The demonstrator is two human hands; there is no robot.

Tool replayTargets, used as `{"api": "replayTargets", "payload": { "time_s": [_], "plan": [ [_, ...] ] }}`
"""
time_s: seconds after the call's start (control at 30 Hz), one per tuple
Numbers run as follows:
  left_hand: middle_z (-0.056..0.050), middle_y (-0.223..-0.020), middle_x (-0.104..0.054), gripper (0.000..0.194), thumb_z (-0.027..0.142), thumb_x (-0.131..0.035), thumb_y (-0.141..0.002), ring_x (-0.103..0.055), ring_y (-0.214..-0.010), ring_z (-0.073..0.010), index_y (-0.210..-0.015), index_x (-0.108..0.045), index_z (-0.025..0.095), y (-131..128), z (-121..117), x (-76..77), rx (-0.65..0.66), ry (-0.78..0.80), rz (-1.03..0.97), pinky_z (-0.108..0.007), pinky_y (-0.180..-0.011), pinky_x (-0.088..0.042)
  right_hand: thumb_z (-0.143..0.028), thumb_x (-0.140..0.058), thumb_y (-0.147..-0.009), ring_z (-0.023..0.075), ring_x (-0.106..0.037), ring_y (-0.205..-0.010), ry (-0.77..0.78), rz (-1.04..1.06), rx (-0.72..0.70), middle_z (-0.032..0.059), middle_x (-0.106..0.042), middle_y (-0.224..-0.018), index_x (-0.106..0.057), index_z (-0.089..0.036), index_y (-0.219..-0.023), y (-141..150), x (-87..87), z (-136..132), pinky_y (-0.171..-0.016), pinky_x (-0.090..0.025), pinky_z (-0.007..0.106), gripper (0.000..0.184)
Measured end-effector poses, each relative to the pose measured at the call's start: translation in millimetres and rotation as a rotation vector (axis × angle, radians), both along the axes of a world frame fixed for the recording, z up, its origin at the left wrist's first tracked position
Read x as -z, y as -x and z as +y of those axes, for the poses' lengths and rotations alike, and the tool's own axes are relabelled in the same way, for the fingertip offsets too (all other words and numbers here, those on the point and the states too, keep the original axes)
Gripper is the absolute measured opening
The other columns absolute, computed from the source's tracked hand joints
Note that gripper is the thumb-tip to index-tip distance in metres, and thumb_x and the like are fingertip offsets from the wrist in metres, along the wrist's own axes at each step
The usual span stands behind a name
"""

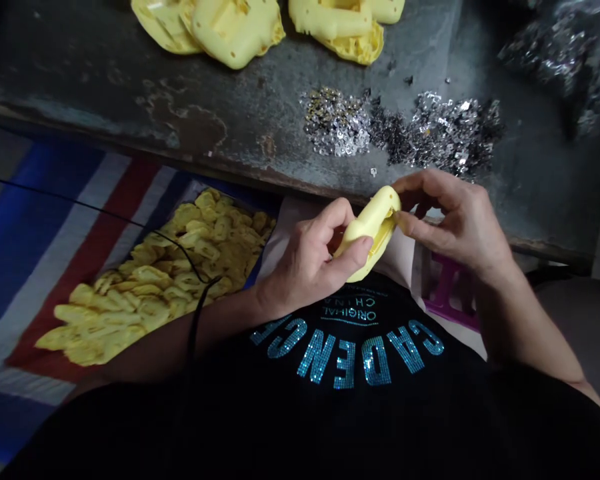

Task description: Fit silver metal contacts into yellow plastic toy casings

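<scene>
Just above my lap, my left hand (315,257) grips a pale yellow moulded plastic shell (375,217), thumb on its near side and fingers behind. The shell is tilted, with its long opening facing right. My right hand (450,217) closes on the shell's right end, the thumb tip at the opening and the index finger by the top corner. Whether a small part sits between these fingertips is hidden. Beyond the hands, small shiny metal clips lie in a left pile (337,123) and a right pile (453,133) on the dark metal table (260,127).
Several more yellow shells (237,30) lie at the table's back. A clear plastic bag (555,50) of metal pieces sits at the far right. Below left, a heap of yellow shells (165,267) rests on a striped sheet (87,247), with a black cord (130,220) crossing above.
</scene>
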State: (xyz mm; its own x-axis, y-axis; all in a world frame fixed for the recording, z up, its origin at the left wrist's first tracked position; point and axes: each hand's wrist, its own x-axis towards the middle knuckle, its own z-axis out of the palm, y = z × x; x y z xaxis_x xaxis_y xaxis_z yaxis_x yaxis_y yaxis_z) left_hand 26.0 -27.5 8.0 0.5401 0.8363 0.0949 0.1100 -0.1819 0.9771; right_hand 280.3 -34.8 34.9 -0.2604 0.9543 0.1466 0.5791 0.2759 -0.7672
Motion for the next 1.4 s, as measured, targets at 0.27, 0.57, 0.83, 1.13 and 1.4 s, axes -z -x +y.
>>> {"api": "replayTargets", "payload": {
  "time_s": [0.27, 0.57, 0.83, 1.13, 1.4],
  "plan": [
    [0.0, -0.09, -0.068, 0.024, 0.033, -0.074, -0.095, -0.069, -0.079, -0.0171, -0.101, -0.053, 0.023, 0, -3, -8.5, 0.126, -0.289, 0.286, -0.031, -0.071, -0.054, -0.024, -0.08, -0.094, 0.0158, -0.071, -0.079, -0.343, 0.054, 0.16, -0.0013, -0.078, -0.099, -0.072, -0.027, -0.117, 11, 53.3, -24, -0.074, -0.06, 0.03, 0.024],
    [-0.016, -0.144, -0.067, 0.116, 0.067, -0.091, -0.08, -0.072, -0.127, -0.0357, -0.171, -0.034, 0.023, -1, 5, -4.4, 0.41, -0.348, 0.326, -0.047, -0.101, -0.064, -0.034, -0.071, -0.1, 0.0252, -0.079, -0.087, -0.767, 0.094, 0.296, 0.0049, -0.081, -0.101, -0.07, -0.027, -0.131, 13, 80.3, -38, -0.071, -0.067, 0.043, 0.032],
    [-0.013, -0.135, -0.072, 0.081, 0.049, -0.083, -0.093, -0.074, -0.122, -0.0299, -0.16, -0.049, 0.02, -3, 3, -0.5, 0.338, -0.486, 0.2, -0.041, -0.103, -0.064, -0.038, -0.072, -0.1, 0.0269, -0.08, -0.083, -0.758, 0.03, 0.272, 0.0051, -0.08, -0.099, -0.068, -0.03, -0.135, 9, 74.7, -42, -0.066, -0.066, 0.044, 0.036],
    [-0.008, -0.127, -0.076, 0.055, 0.021, -0.074, -0.098, -0.079, -0.109, -0.0204, -0.15, -0.056, 0.023, -2, -1, 3.3, 0.22, -0.583, 0.103, -0.03, -0.096, -0.065, -0.042, -0.077, -0.099, 0.0253, -0.081, -0.088, -0.797, -0.021, 0.236, 0.0051, -0.08, -0.105, -0.066, -0.031, -0.142, 1, 71.2, -47, -0.069, -0.067, 0.042, 0.046],
    [-0.011, -0.128, -0.079, 0.073, 0.04, -0.086, -0.092, -0.081, -0.106, -0.0267, -0.152, -0.047, 0.023, 6, -5, 6.6, 0.133, -0.58, 0.151, -0.038, -0.088, -0.066, -0.035, -0.083, -0.095, 0.0278, -0.081, -0.096, -0.848, 0.16, 0.232, 0.0073, -0.078, -0.109, -0.068, -0.028, -0.145, 10, 84.0, -44, -0.071, -0.071, 0.043, 0.052]
  ]
}}
